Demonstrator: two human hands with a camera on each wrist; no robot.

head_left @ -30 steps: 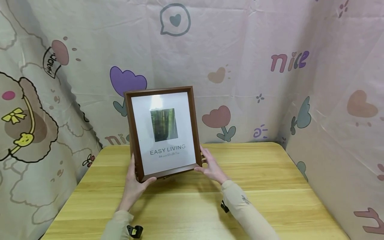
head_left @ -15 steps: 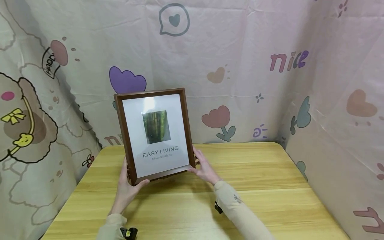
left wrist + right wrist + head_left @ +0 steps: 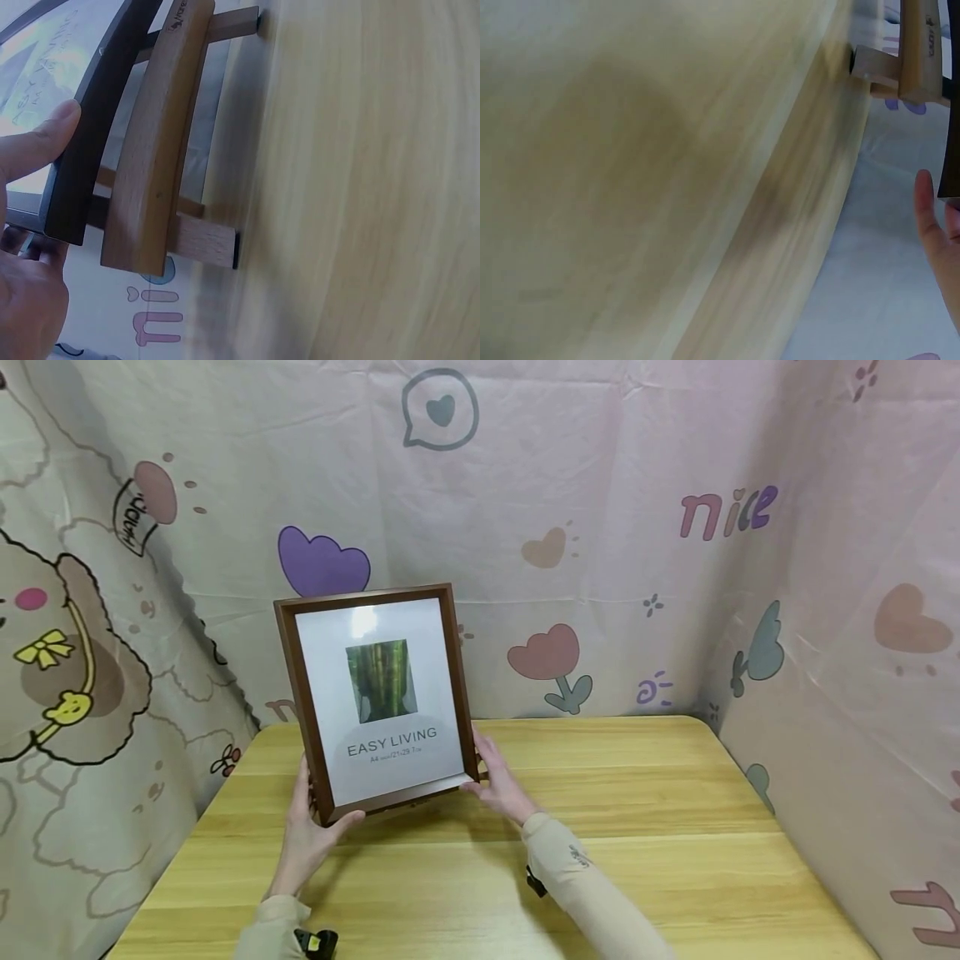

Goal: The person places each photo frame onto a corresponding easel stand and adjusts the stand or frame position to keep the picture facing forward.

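Observation:
A brown picture frame [image 3: 378, 697], its front marked EASY LIVING below a small green picture, leans back and tilts a little in the head view. My left hand [image 3: 306, 845] holds its lower left corner, thumb on the front edge and fingers along the side. At the lower right corner, my right hand [image 3: 501, 787] grips it likewise. The left wrist view has a wooden stand [image 3: 154, 150] under and behind the frame's dark lower edge, with black-tipped feet near the tabletop. Part of that stand [image 3: 921, 52] also enters the right wrist view. Fingers behind the frame are partly hidden.
Light wooden tabletop [image 3: 637, 810] extends on both sides of the frame and in front of it. Printed fabric [image 3: 622, 468] hangs behind the table's back edge and along its left and right sides.
The picture frame has shifted to the left and slightly down, with both hands moving along with it. Their hold looks the same.

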